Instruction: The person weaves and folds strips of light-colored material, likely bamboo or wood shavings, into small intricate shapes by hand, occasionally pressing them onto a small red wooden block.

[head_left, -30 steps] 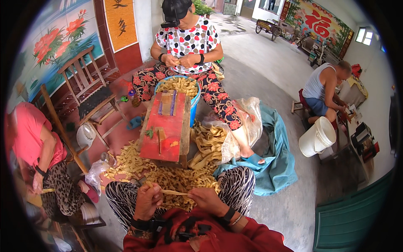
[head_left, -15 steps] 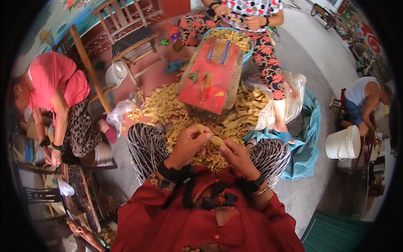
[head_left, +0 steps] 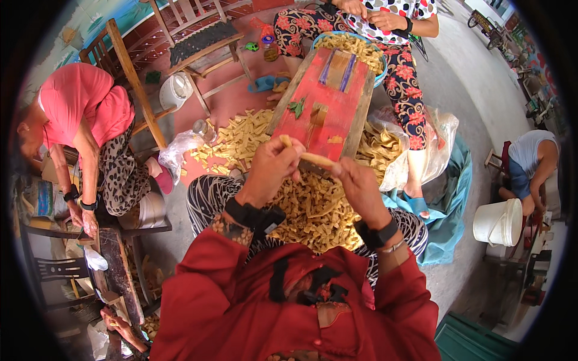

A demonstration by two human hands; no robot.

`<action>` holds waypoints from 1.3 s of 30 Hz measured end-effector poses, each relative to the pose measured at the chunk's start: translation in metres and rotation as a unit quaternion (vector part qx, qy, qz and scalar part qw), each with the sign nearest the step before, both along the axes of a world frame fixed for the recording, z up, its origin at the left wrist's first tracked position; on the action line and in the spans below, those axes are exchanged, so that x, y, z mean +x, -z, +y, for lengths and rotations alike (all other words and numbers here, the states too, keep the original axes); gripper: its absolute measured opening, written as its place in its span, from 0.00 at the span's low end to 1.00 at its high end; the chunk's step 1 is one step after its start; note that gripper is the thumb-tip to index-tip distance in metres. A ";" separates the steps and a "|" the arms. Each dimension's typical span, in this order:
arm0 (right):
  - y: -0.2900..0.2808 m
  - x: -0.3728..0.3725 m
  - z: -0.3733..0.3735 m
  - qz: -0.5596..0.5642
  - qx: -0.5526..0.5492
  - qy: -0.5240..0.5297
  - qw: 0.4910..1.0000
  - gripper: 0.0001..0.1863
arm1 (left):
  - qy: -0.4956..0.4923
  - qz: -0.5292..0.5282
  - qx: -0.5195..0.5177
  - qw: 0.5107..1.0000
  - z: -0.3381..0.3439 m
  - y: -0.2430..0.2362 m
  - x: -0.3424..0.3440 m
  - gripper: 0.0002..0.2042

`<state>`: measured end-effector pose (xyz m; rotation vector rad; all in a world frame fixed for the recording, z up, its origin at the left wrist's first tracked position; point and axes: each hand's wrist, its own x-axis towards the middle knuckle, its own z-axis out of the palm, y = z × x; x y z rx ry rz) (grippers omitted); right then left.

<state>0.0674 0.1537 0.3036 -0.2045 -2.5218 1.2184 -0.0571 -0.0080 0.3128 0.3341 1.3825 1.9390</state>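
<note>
A yellowish-tan strip (head_left: 319, 160) is stretched between my two hands, just over the near end of a red wooden bench (head_left: 295, 129). My left hand (head_left: 269, 173) is closed in a pinch around its left end, and a small tan tip pokes up above those fingers. At the other end, my right hand (head_left: 363, 189) grips the strip between thumb and fingers. Below my hands, between my knees, lies a heap of short tan pieces (head_left: 316, 210). A green leafy scrap (head_left: 295, 107) and two purple bands (head_left: 346, 73) are on the bench top.
Opposite me sits a person in flowered trousers (head_left: 403, 87), beside a blue-rimmed basin (head_left: 379, 78) of tan strips. More strips (head_left: 241, 138) are spread on the floor at left. A person in pink (head_left: 81, 102) bends over at left; a white bucket (head_left: 498, 222) stands at right.
Both hands have moved forward toward the bench, with the strip now stretched across between them. The heap between my knees shows more fully. The person opposite has raised their hands.
</note>
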 end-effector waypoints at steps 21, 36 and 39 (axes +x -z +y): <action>0.047 -0.015 0.015 -0.048 0.007 0.010 0.999 0.09 | 0.090 0.245 -0.257 0.930 0.011 0.034 -0.034 0.11; 0.020 0.044 -0.093 -0.047 -0.285 -0.237 0.928 0.15 | 0.200 -0.272 -0.087 0.937 -0.032 0.070 0.068 0.20; 0.020 0.053 -0.093 -0.105 -0.377 -0.240 0.888 0.16 | 0.154 -0.306 -0.060 0.937 -0.034 0.100 0.062 0.19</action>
